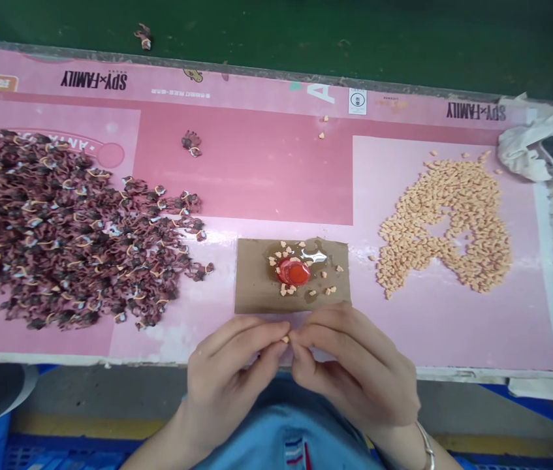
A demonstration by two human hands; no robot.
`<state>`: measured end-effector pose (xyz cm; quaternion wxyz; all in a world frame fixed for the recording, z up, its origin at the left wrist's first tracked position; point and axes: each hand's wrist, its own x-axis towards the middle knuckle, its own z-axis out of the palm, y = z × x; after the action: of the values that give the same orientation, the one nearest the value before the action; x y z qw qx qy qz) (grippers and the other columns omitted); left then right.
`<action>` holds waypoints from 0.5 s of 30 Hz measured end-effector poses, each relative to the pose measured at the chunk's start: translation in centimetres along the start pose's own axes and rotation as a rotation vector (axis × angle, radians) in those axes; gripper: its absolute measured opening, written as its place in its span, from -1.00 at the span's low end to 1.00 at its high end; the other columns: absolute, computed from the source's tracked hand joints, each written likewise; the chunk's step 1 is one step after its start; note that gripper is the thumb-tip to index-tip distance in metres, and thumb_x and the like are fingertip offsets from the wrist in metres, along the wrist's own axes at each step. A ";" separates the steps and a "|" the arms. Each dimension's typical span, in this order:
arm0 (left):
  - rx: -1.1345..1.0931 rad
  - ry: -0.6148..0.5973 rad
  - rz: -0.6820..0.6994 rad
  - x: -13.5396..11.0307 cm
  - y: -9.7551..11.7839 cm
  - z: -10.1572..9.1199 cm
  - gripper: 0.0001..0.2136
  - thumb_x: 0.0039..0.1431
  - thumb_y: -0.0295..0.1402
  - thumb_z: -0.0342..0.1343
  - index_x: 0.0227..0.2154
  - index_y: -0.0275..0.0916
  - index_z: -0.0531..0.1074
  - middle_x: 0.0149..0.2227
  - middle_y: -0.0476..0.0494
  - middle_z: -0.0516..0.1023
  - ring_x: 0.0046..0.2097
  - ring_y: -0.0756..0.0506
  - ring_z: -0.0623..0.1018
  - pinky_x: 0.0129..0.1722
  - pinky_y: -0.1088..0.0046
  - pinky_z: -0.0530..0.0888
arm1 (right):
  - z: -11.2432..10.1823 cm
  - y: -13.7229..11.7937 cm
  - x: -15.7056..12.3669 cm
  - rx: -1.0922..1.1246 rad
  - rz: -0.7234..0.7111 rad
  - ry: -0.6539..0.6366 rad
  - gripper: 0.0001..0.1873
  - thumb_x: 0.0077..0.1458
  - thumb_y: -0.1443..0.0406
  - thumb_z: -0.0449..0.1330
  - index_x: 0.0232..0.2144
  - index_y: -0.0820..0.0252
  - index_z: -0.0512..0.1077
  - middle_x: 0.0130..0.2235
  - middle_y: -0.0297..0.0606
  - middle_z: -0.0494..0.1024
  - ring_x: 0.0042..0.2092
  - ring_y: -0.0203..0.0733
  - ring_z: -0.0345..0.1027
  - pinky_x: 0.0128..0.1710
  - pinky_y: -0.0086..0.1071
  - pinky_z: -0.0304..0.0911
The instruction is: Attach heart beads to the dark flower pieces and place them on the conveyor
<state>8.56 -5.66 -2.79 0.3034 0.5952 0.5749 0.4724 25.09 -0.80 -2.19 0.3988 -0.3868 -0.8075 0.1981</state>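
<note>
Pinching a tan piece [284,339], left hand [230,385], right hand [354,372]

- I noted a green work surface [305,32] beyond the pink printed board [247,85]
- Grey floor [90,391] lay below, with a yellow stripe [85,425]
- A blue plastic crate [61,455] sat nearest me

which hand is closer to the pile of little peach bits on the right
The right hand is nearer, sitting below and to the left of the pile of peach-coloured pieces. The left hand is farther away, on the right hand's other side.
</note>
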 end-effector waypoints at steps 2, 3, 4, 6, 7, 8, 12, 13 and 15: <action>-0.030 -0.004 -0.022 0.0 0.0 0.0 -0.71 0.21 -0.64 0.24 -0.17 -0.11 0.69 -0.31 -0.09 0.74 -0.35 -0.05 0.69 -0.30 0.60 0.63 | -0.2 0.2 0.1 0.025 0.020 0.021 -0.78 0.17 0.58 0.21 -0.32 0.17 0.42 -0.45 -0.33 0.57 -0.42 -0.33 0.47 -0.40 -0.48 0.46; -0.037 -0.005 -0.033 0.1 -0.1 0.0 -0.70 0.20 -0.65 0.24 -0.16 -0.10 0.68 -0.31 -0.09 0.73 -0.35 -0.05 0.69 -0.29 0.60 0.62 | -0.2 0.3 0.1 0.031 0.027 0.029 -0.78 0.16 0.57 0.22 -0.31 0.17 0.42 -0.44 -0.32 0.57 -0.42 -0.33 0.47 -0.40 -0.48 0.46; -0.043 -0.010 -0.039 0.1 -0.1 0.0 -0.69 0.20 -0.65 0.24 -0.15 -0.09 0.68 -0.30 -0.09 0.73 -0.34 -0.05 0.69 -0.29 0.61 0.62 | -0.2 0.4 0.1 0.032 0.027 0.032 -0.79 0.16 0.57 0.23 -0.31 0.18 0.43 -0.43 -0.32 0.58 -0.41 -0.32 0.48 -0.40 -0.47 0.47; -0.057 -0.019 -0.032 0.1 -0.2 -0.1 -0.68 0.21 -0.64 0.25 -0.13 -0.09 0.69 -0.29 -0.08 0.74 -0.32 -0.04 0.69 -0.26 0.63 0.61 | -0.2 0.5 0.1 0.028 0.011 0.015 -0.80 0.16 0.57 0.23 -0.29 0.19 0.44 -0.42 -0.30 0.59 -0.41 -0.32 0.49 -0.37 -0.46 0.50; -0.060 -0.024 -0.025 0.1 -0.3 -0.2 -0.69 0.21 -0.64 0.25 -0.13 -0.09 0.69 -0.28 -0.09 0.74 -0.31 -0.04 0.69 -0.25 0.63 0.61 | -0.2 0.5 0.0 0.027 -0.004 0.002 -0.81 0.17 0.56 0.23 -0.29 0.20 0.45 -0.42 -0.30 0.60 -0.40 -0.32 0.49 -0.35 -0.46 0.51; -0.057 -0.027 -0.018 0.0 -0.3 -0.2 -0.70 0.22 -0.63 0.26 -0.13 -0.09 0.70 -0.27 -0.09 0.74 -0.30 -0.04 0.70 -0.23 0.64 0.61 | -0.2 0.4 0.0 0.024 -0.019 -0.009 -0.82 0.18 0.56 0.23 -0.28 0.21 0.46 -0.42 -0.30 0.60 -0.39 -0.32 0.49 -0.33 -0.46 0.52; 0.012 -0.021 0.018 -0.2 -0.5 -0.3 -0.71 0.26 -0.58 0.24 -0.09 -0.09 0.69 -0.25 -0.09 0.75 -0.28 -0.06 0.71 -0.16 0.60 0.63 | -0.3 0.2 0.0 -0.013 -0.057 -0.067 -0.85 0.22 0.55 0.23 -0.28 0.24 0.48 -0.42 -0.29 0.61 -0.37 -0.34 0.50 -0.26 -0.50 0.52; 0.036 -0.021 0.032 -0.3 -0.6 -0.3 -0.72 0.28 -0.57 0.23 -0.08 -0.09 0.69 -0.25 -0.09 0.75 -0.27 -0.06 0.72 -0.15 0.60 0.63 | -0.3 0.2 0.0 -0.023 -0.059 -0.077 -0.85 0.23 0.54 0.23 -0.28 0.24 0.48 -0.42 -0.29 0.61 -0.37 -0.35 0.50 -0.25 -0.51 0.52; 0.097 -0.024 0.073 -0.6 -0.8 -0.4 -0.75 0.31 -0.55 0.22 -0.08 -0.13 0.68 -0.23 -0.10 0.75 -0.25 -0.06 0.72 -0.12 0.61 0.63 | -0.2 0.3 0.0 -0.031 -0.060 -0.082 -0.85 0.25 0.53 0.23 -0.28 0.22 0.48 -0.42 -0.30 0.61 -0.37 -0.35 0.50 -0.25 -0.51 0.52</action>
<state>7.94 -6.16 -3.52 0.2635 0.6355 0.5714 0.4475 25.41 -0.63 -2.26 0.3650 -0.3601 -0.8374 0.1893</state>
